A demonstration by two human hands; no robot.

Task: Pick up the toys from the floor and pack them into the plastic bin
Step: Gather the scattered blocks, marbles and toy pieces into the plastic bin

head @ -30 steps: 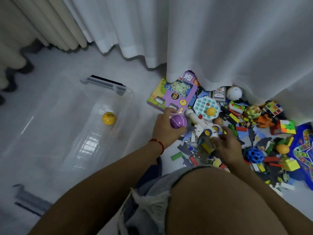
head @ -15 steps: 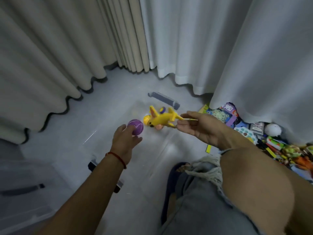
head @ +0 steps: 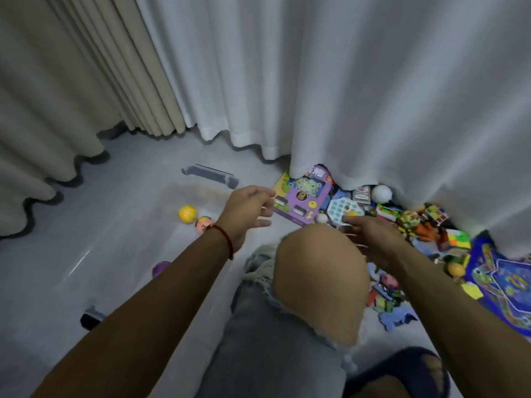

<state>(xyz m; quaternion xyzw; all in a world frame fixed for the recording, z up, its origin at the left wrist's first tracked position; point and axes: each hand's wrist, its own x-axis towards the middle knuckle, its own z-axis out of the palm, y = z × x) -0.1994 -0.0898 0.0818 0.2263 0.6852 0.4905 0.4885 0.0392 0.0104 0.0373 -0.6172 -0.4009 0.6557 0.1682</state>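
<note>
Hands empty again: half a second ago the left hand (head: 247,209) carried a purple ball and the right hand (head: 373,239) a yellow figure over the plastic bin (head: 212,175); now both hang with loose, empty fingers, swinging back toward the toy pile (head: 402,219) along the curtain's hem. The purple ball (head: 161,268) lies near the bin's near edge, half hidden by the left forearm, while a yellow ball (head: 187,214) and a pinkish toy (head: 203,224) sit toward its far edge; the yellow figure cannot be made out. By that count, one more load looks packed and most of the job remains. A purple game box (head: 301,201), a hexagonal pop toy (head: 343,209) and a white ball (head: 381,193) crowd the floor by the white curtain (head: 373,96), whose hem drapes over the heap. The raised knee (head: 319,277) blocks part of the right hand's reach.
</note>
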